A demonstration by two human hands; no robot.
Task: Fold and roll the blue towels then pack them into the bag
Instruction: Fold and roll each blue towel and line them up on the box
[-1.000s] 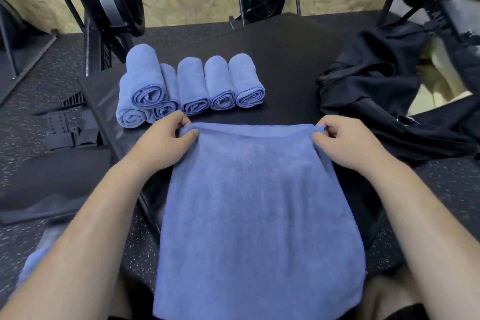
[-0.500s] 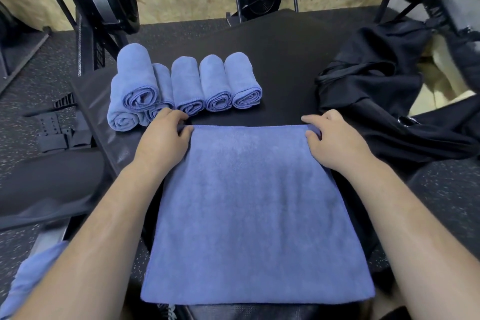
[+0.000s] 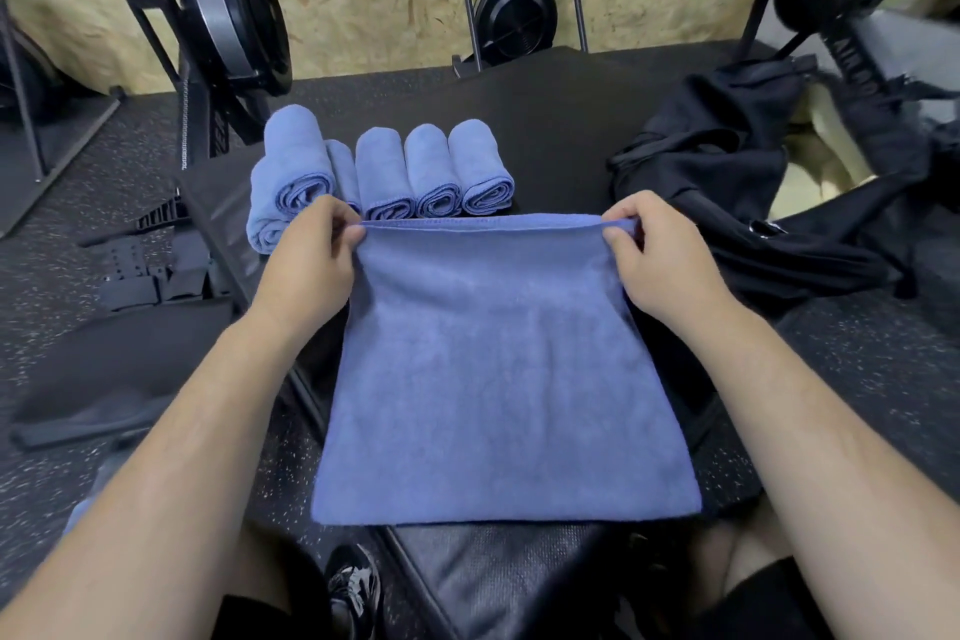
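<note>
A blue towel (image 3: 498, 379) lies folded flat on the black bench (image 3: 561, 140) in front of me. My left hand (image 3: 306, 260) pinches its far left corner and my right hand (image 3: 660, 255) pinches its far right corner, with the far edge lifted slightly off the bench. Several rolled blue towels (image 3: 405, 172) lie side by side just beyond the towel, one stacked on top at the left end. The black bag (image 3: 727, 182) lies crumpled and open to the right of my right hand.
Gym machines stand behind the bench: a flywheel (image 3: 223, 5) at left, another (image 3: 514, 16) at centre, a third at far right. Black straps (image 3: 150, 270) lie on the speckled rubber floor at left. My shoe (image 3: 353, 582) shows below the bench's near edge.
Half a second ago both hands pressed the far corners flat on the bench. Now they pinch those corners and have raised the far edge a little.
</note>
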